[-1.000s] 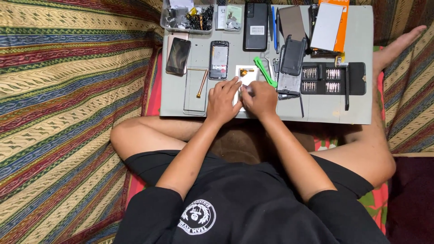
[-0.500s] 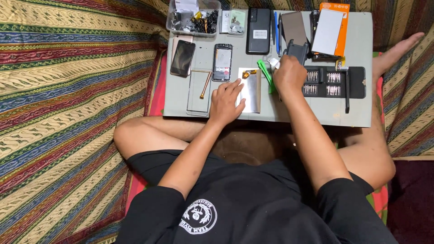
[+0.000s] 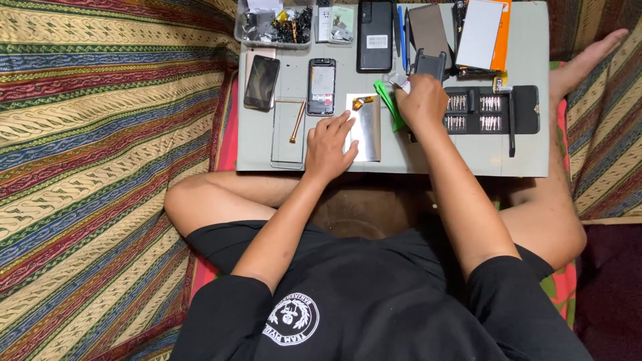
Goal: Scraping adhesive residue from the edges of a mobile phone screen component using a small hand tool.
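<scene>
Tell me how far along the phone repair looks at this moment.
Done: one phone lies opened, its insides showing, and a silver panel with an orange flex lies apart on the board. In hand: the left hand steadies that panel while the right hand reaches beside the screwdriver bit case; what it holds is unclear. Left: the panel is not yet fitted to the opened phone.
</scene>
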